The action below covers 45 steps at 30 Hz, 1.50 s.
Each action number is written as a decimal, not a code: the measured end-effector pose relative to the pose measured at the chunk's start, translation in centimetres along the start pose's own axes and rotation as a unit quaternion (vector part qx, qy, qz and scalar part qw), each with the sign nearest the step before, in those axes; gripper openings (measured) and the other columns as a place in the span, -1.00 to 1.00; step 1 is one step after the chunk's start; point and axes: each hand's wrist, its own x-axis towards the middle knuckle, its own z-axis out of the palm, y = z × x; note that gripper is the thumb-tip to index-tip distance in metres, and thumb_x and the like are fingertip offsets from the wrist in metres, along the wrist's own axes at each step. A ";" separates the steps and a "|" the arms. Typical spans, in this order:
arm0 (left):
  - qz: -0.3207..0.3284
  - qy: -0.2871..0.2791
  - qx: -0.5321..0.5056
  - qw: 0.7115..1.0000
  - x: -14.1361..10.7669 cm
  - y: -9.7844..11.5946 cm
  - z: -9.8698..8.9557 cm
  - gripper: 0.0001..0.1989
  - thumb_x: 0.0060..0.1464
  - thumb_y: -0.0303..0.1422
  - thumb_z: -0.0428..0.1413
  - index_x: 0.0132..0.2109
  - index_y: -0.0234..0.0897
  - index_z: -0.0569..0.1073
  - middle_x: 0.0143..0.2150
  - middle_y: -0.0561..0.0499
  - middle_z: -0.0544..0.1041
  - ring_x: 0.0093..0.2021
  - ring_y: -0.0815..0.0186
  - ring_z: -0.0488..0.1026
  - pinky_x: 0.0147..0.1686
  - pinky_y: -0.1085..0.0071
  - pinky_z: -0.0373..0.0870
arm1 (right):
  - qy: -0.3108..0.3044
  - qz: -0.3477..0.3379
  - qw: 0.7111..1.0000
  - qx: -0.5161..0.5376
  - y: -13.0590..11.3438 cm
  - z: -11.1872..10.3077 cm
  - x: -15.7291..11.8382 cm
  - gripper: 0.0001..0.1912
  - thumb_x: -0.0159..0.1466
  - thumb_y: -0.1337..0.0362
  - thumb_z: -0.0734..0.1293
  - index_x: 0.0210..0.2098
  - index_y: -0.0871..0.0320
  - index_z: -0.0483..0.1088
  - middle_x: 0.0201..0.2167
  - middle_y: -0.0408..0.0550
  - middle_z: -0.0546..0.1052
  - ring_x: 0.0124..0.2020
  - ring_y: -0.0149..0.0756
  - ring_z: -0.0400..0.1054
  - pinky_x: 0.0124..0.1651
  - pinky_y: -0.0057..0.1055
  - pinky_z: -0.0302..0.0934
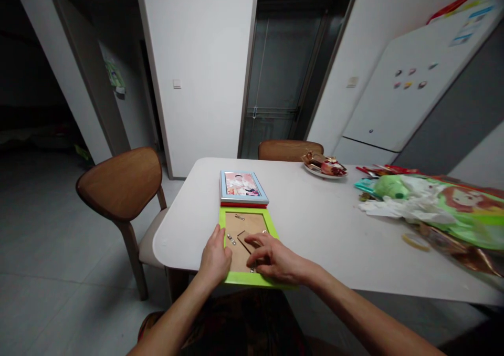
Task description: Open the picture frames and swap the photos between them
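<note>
A green photo frame (242, 278) lies back side up at the table's near edge, its brown backing board and several small metal clips showing. My left hand (216, 256) grips the frame's left edge, fingers together along the green border. My right hand (273, 257) is over the lower right of the backing, its fingers bent and the fingertips near a metal clip; whether they hold it is hidden. Just beyond the green frame, touching or nearly so, a light blue frame (224, 194) with a picture of a figure in white lies face up on a red one.
The white table (315, 224) bears a plate (327, 173) of wrapped items at the back and a heap of green bags (466, 209) and white tissue at the right. Wooden chairs stand at the left (124, 182) and the far side (290, 148).
</note>
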 end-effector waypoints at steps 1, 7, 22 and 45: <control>0.001 -0.001 -0.001 1.000 0.0 0.0 0.0 -0.47 -0.17 -0.59 -0.08 0.05 -0.46 0.21 0.16 -0.18 0.12 0.14 0.24 0.06 0.11 0.39 -0.02 | 0.007 0.003 1.000 -0.001 -0.1 0.2 -0.1 -0.81 -0.01 0.33 0.30 -0.39 0.01 0.47 0.02 -0.12 0.24 0.04 -0.22 0.05 0.08 -0.27 -0.13; 0.004 -0.001 -0.003 1.000 -0.3 -0.3 -0.1 -0.47 -0.18 -0.58 -0.08 0.05 -0.41 0.23 0.16 -0.13 0.12 0.14 0.25 0.08 0.11 0.40 -0.02 | 0.084 0.015 0.996 -0.006 -0.4 1.6 0.7 -0.90 0.02 0.27 0.30 -0.46 0.07 0.46 -0.12 -0.08 0.33 -0.06 -0.26 0.14 0.00 -0.31 0.00; -0.012 -0.012 -0.076 0.997 -0.2 -0.2 -0.7 -0.55 -0.12 -0.37 0.01 -0.02 -0.41 0.29 0.14 -0.18 0.17 0.13 0.20 0.08 0.10 0.34 -0.04 | 0.154 0.154 0.974 -0.057 -0.7 0.9 1.4 -0.54 -0.09 0.36 0.26 -0.14 0.17 0.33 -0.25 -0.01 0.40 -0.21 -0.26 0.25 -0.15 -0.41 0.09; -0.171 0.048 -0.172 0.969 -0.2 -8.0 -10.8 -0.77 -0.23 -0.28 0.05 -0.39 -0.34 0.37 -0.53 0.00 0.47 -0.45 0.19 0.44 -0.44 0.34 0.34 | 0.190 0.303 0.930 -0.080 4.7 0.8 -0.2 -0.43 -0.03 0.37 0.19 0.01 0.30 0.15 -0.33 0.06 0.44 -0.36 -0.27 0.31 -0.32 -0.44 0.09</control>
